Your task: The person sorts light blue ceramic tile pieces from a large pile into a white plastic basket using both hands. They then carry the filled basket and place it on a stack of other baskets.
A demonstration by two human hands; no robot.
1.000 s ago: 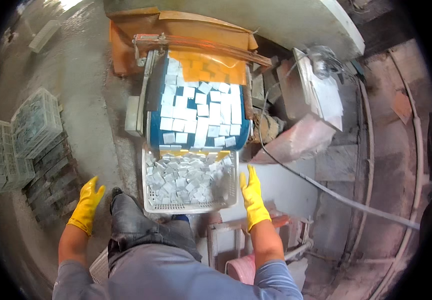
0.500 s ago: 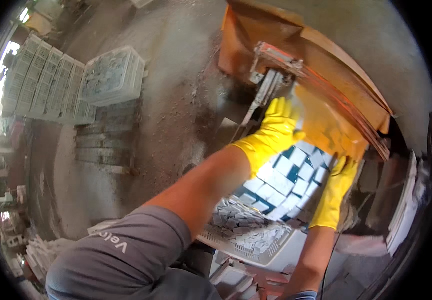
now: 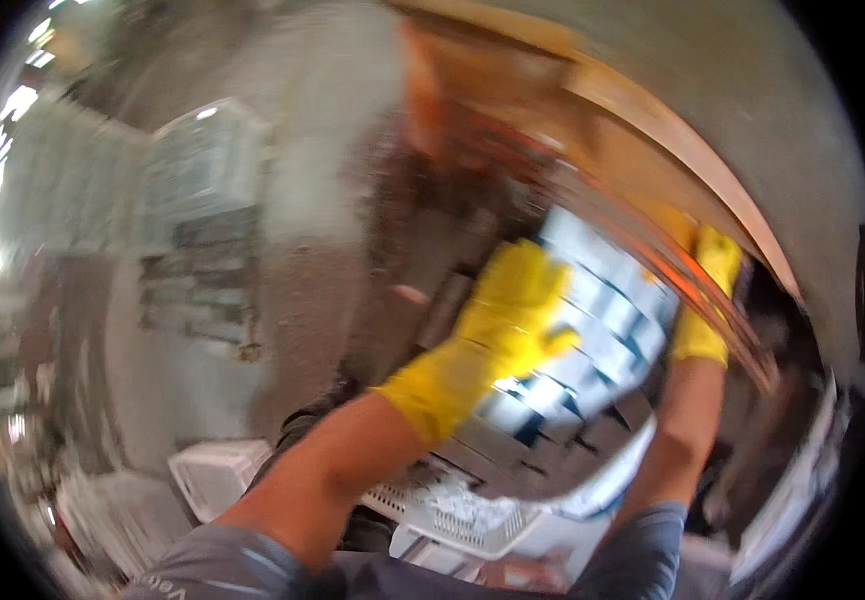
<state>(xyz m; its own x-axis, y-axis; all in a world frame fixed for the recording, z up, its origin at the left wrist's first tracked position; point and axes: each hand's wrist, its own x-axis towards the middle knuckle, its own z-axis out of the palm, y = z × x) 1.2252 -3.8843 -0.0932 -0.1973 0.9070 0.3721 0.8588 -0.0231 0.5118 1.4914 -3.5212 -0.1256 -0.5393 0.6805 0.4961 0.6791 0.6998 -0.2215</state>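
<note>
A patchwork of small white and dark tiles point(image 3: 608, 300) lies in front of me, tilted away, its far end reaching the orange-red bar point(image 3: 698, 285). My left hand point(image 3: 521, 305), in a yellow rubber glove, is open with fingers apart at the left edge of the tiles; blur hides whether it touches them. At their right edge is my right hand point(image 3: 710, 290), also gloved in yellow. The bar crosses in front of part of it, and its fingers are smeared. Browner tiles point(image 3: 553, 455) show at the near end.
Orange sheeting point(image 3: 643, 140) rises behind the bar. Below the tiles stands a white perforated crate point(image 3: 498, 540) with pale fragments inside. At left, stacked pale crates point(image 3: 73, 180) and a clear-sided bin point(image 3: 208, 160) stand on the dusty floor, near a slatted pallet point(image 3: 198, 290).
The view has shifted and blurred. The tiles now reach farther toward the bar. My right hand has moved farther away, to the bar; my left hand has come back along the left edge.
</note>
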